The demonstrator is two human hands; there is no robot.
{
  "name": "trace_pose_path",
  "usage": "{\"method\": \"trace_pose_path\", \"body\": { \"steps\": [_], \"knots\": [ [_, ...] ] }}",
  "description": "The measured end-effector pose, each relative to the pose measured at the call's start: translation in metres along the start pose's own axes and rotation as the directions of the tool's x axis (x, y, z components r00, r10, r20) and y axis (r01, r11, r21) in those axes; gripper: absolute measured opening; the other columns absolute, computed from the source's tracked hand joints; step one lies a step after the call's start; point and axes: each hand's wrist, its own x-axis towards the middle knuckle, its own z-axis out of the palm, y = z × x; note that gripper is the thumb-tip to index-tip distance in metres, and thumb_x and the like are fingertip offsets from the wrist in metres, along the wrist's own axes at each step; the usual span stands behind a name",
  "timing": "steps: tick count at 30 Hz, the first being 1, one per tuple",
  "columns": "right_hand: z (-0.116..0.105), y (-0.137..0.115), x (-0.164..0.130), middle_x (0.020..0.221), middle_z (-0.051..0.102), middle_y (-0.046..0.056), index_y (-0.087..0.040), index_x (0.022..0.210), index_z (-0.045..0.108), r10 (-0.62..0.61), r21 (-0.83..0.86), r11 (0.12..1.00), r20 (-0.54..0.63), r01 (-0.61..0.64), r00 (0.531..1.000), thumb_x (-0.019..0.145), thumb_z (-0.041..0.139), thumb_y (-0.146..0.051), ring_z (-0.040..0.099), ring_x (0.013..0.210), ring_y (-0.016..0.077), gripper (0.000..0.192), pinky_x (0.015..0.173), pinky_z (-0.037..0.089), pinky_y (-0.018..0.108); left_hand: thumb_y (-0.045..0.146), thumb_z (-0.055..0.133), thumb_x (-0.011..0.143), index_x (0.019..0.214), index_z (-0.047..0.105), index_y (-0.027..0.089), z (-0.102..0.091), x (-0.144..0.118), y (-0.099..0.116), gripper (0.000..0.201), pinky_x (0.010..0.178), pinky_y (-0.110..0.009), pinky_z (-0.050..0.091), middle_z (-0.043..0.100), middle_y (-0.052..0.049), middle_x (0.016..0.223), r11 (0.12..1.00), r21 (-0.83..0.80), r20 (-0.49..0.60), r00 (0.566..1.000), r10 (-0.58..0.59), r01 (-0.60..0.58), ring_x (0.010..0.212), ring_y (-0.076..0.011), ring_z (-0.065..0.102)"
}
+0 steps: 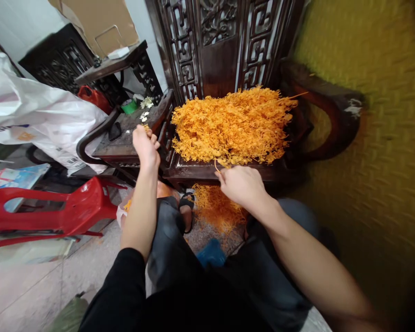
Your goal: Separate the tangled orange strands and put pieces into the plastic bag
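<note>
A large heap of orange, frilly plastic-looking sprigs lies on the seat of a carved dark wooden chair. My right hand is at the front edge of the heap, its fingers closed around the thin stem of an orange sprig. To the left, my left hand is raised by the chair's arm with its fingers pinched together. A small yellowish bit shows above those fingers; what they hold is too small to make out. More orange strands are piled on the floor between my feet.
A dark side table at left carries a green tape roll and small pale flower pieces. Farther left are a red plastic stool and white sacks. A blue bag lies on the floor. Yellow textured sheeting stands at right.
</note>
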Motion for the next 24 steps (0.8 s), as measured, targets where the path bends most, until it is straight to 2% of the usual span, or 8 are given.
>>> {"method": "trace_pose_path", "body": {
  "steps": [2,5,8,10,13,17,22,24],
  "knots": [
    [0.003,0.008,-0.001,0.086,0.08,0.016,-0.019,0.099,0.086,0.037,0.009,0.999,0.001,-0.037,0.999,0.108,0.045,-0.038,0.077,0.082,0.0301,0.046,0.069,0.044,0.034,0.071,0.034,0.108,0.087,0.036,0.023,-0.01,0.009,0.003,0.052,0.045,-0.024,0.014,0.058,0.002,0.079,0.996,-0.042,0.004,0.997,-0.074,0.074,0.055,-0.0052,0.033],
    [0.004,0.016,-0.001,0.087,0.08,0.015,-0.021,0.101,0.085,0.072,0.021,0.997,-0.038,-0.071,0.997,0.109,0.042,-0.042,0.076,0.082,0.0298,0.049,0.068,0.041,0.034,0.047,0.062,0.104,0.087,0.044,0.021,-0.014,-0.006,0.003,0.036,0.042,-0.022,0.018,0.071,-0.007,0.097,0.967,-0.079,0.193,0.956,-0.222,0.241,0.058,-0.0048,0.042],
    [0.005,0.018,0.0,0.088,0.08,0.015,-0.021,0.1,0.084,0.097,0.027,0.995,-0.03,-0.096,0.995,0.109,0.041,-0.042,0.074,0.08,0.0298,0.049,0.067,0.039,0.034,0.019,0.072,0.088,0.091,0.054,0.019,-0.007,-0.034,0.007,0.018,0.041,-0.018,0.018,0.066,-0.004,0.09,0.878,-0.095,0.438,0.812,-0.385,0.468,0.056,-0.0045,0.042],
    [0.006,0.019,0.002,0.087,0.079,0.014,-0.021,0.098,0.084,0.098,0.05,0.994,-0.021,-0.097,0.995,0.109,0.042,-0.042,0.072,0.079,0.0283,0.048,0.067,0.037,0.033,0.016,0.07,0.085,0.099,0.061,0.018,0.0,-0.047,0.011,0.017,0.041,-0.016,0.015,0.054,0.002,0.077,0.845,-0.045,0.529,0.73,-0.433,0.534,0.051,-0.0041,0.037],
    [0.008,0.02,0.006,0.078,0.075,0.01,-0.019,0.086,0.079,0.039,0.197,0.98,-0.02,-0.035,0.999,0.108,0.044,-0.041,0.065,0.071,0.0223,0.047,0.066,0.034,0.031,0.034,0.072,0.093,0.1,0.065,0.017,0.01,-0.057,0.012,0.019,0.041,-0.016,0.011,0.039,0.007,0.068,0.867,0.093,0.549,0.701,-0.455,0.49,0.046,-0.003,0.026],
    [0.013,0.02,0.009,0.063,0.061,0.002,-0.018,0.069,0.065,-0.147,0.519,0.841,-0.051,0.151,0.988,0.107,0.046,-0.043,0.049,0.058,0.0149,0.049,0.062,0.031,0.029,0.069,0.075,0.088,0.091,0.062,0.018,0.02,-0.065,0.005,0.053,0.043,-0.019,0.011,0.036,0.006,0.066,0.91,0.234,0.566,0.713,-0.414,0.343,0.047,-0.0033,0.025],
    [0.02,0.017,0.007,0.061,0.058,-0.001,-0.018,0.074,0.067,-0.295,0.678,0.702,-0.001,0.217,0.955,0.108,0.045,-0.05,0.051,0.06,0.0145,0.052,0.064,0.035,0.028,0.085,0.063,0.085,0.086,0.058,0.02,0.028,-0.077,-0.002,0.065,0.046,-0.023,0.012,0.036,0.006,0.066,0.922,0.248,0.736,0.561,-0.379,0.297,0.049,-0.0068,0.024],
    [0.021,0.019,0.008,0.07,0.066,0.001,-0.017,0.083,0.071,-0.306,0.696,0.69,0.028,0.201,0.952,0.105,0.052,-0.054,0.058,0.065,0.0155,0.047,0.066,0.04,0.028,0.084,0.064,0.085,0.078,0.053,0.021,0.029,-0.08,-0.004,0.065,0.048,-0.024,0.017,0.034,0.006,0.063,0.964,0.211,0.756,0.598,-0.267,0.163,0.052,-0.0086,0.027]
  ]
}}
